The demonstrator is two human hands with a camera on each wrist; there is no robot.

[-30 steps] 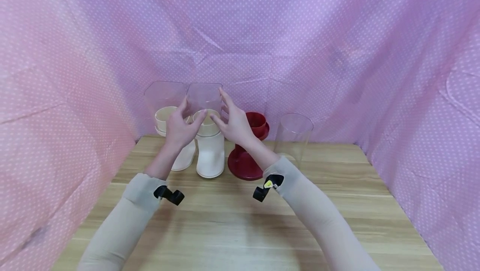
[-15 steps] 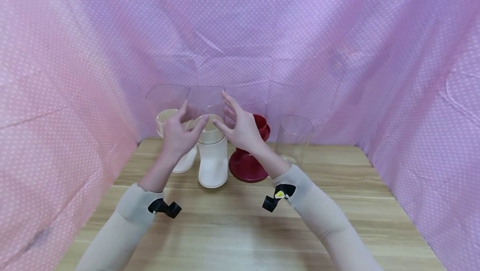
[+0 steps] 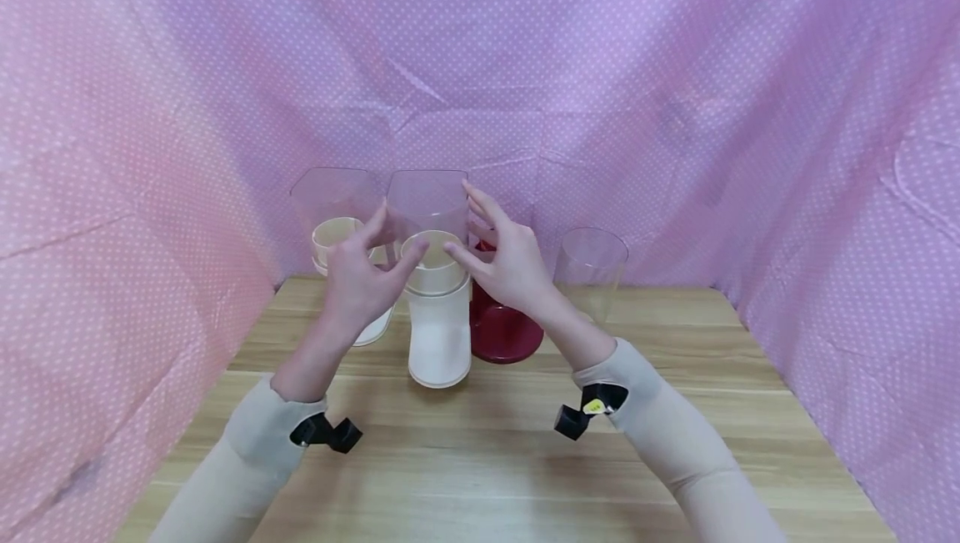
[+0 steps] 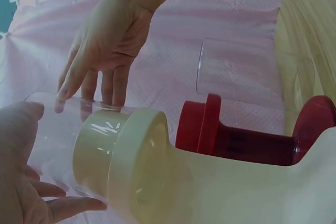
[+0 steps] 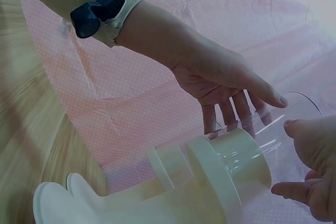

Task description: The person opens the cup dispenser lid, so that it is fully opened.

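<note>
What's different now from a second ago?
The middle white stand, with its clear tube, has shifted right and toward the person; the left hand and right hand moved with it, both still holding the tube. Nothing was let go. The left white stand and far-right clear tube look unmoved.

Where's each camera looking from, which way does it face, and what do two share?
Head: worn on the head, facing forward and down at the table; left grip, right grip and both sleeves show.
Left wrist: worn there, facing rightward past the clear tube toward the red stand; left grip lower left, right grip opposite.
Right wrist: worn there, facing leftward toward the second white stand; right grip at right edge, left grip and sleeve opposite.
Shared: both wrist views catch the front white stand from opposite sides.
</note>
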